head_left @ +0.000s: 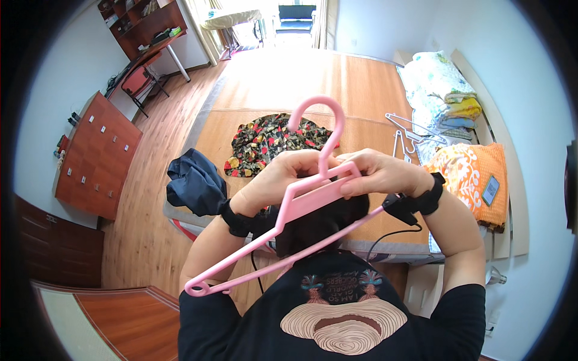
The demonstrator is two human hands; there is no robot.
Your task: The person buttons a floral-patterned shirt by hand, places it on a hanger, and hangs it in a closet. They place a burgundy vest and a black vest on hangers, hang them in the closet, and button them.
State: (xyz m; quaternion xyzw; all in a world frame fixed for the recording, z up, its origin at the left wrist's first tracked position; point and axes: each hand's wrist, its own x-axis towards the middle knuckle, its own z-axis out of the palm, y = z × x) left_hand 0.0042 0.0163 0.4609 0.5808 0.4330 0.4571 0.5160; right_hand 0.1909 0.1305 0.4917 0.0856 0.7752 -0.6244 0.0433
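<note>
**Pink hanger held over a black garment at the bedside**

A bedroom with a wood floor [150,198] holds a wide bed covered by a straw mat [337,90]. On the mat lies a dark floral garment [271,141], and a navy cloth [195,183] is bunched at the bed's left edge. Wire hangers [406,135] rest near the right side, beside folded bedding [442,90] and an orange patterned cloth [472,174]. A red-brown drawer cabinet [96,153] stands against the left wall.

In the foreground, both hands close around a pink plastic hanger [301,204], which is tilted so that its left end drops low and its hook rises above the knuckles. The left hand [283,174] grips the hanger's neck from the left; the right hand [376,171] wraps it from the right, the fingers curled tight. Just beneath the hands a black garment [319,222] is gathered against the hanger. Each wrist bears a black band.
</note>
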